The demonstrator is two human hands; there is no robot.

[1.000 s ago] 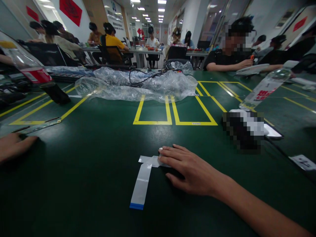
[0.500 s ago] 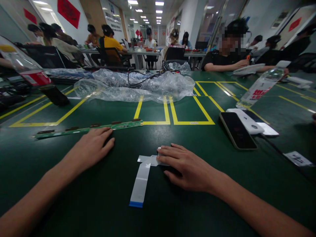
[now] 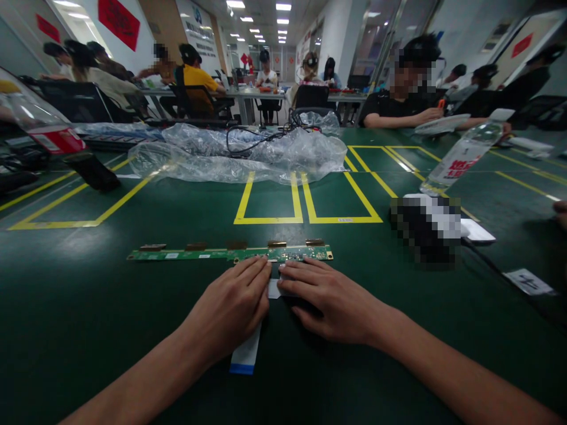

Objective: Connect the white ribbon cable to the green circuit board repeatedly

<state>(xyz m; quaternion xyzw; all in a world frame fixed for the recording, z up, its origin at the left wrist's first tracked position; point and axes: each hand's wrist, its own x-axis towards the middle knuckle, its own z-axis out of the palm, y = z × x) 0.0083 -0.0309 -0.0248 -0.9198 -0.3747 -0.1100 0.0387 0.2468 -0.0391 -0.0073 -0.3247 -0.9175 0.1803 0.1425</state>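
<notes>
A long, thin green circuit board (image 3: 181, 255) with brown tabs along its far edge lies crosswise in front of me. My left hand (image 3: 233, 304) rests palm down, its fingers stretched out side by side with the tips at the board's near edge. Beneath it runs a white flat ribbon cable (image 3: 245, 353) with a blue end, partly covered by the hand. My right hand (image 3: 332, 301) lies with fingers extended over the cable's other branch, fingertips just below the board. What is under both sets of fingers is hidden.
Clear plastic wrap (image 3: 248, 156) with a black cable sits farther back on the green table (image 3: 133, 330). A cola bottle (image 3: 57, 139) stands left, a water bottle (image 3: 463, 156) right. Near the latter lie blurred-out devices (image 3: 425, 227). Across the table sits a person (image 3: 398, 106).
My left hand has moved right and toward me, onto the ribbon cable. The circuit board has shifted right and nearer, now lying straighter. My right hand has stayed almost still.
</notes>
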